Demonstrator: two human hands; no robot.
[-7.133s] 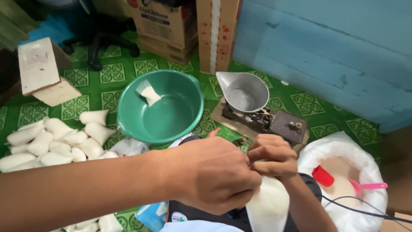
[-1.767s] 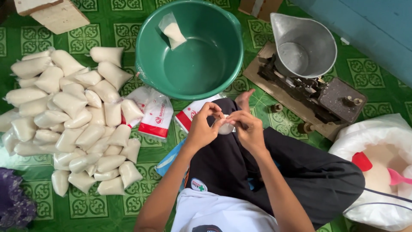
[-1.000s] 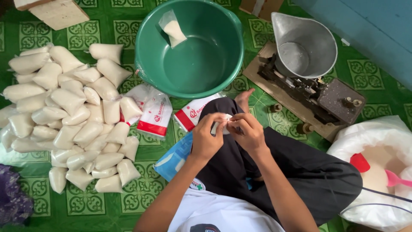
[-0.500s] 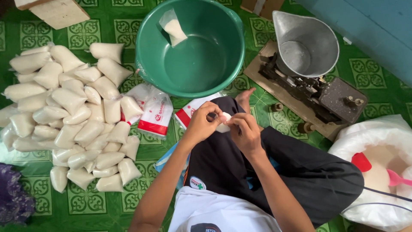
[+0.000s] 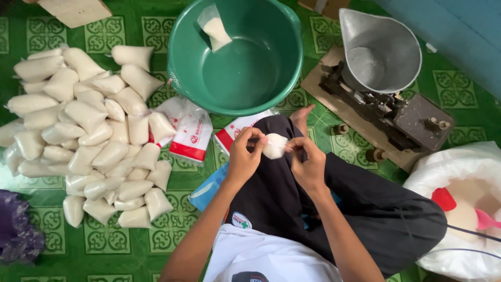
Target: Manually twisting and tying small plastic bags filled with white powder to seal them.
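Left hand (image 5: 245, 156) and right hand (image 5: 308, 164) both pinch 1 small white bag (image 5: 274, 146) over the lap, just below the green basin (image 5: 284, 83).

This looks like a home where food is packed by hand for selling, not a factory. The person sits cross-legged on a green patterned floor mat (image 5: 130, 250). To the left of the grip lies a big pile of filled white bags (image 5: 83, 136). Just above the grip stands a green plastic basin (image 5: 271, 83), and to the upper right of the grip a mechanical scale (image 5: 386, 99) with a metal scoop pan. Right of the grip is an open white sack (image 5: 443, 172).
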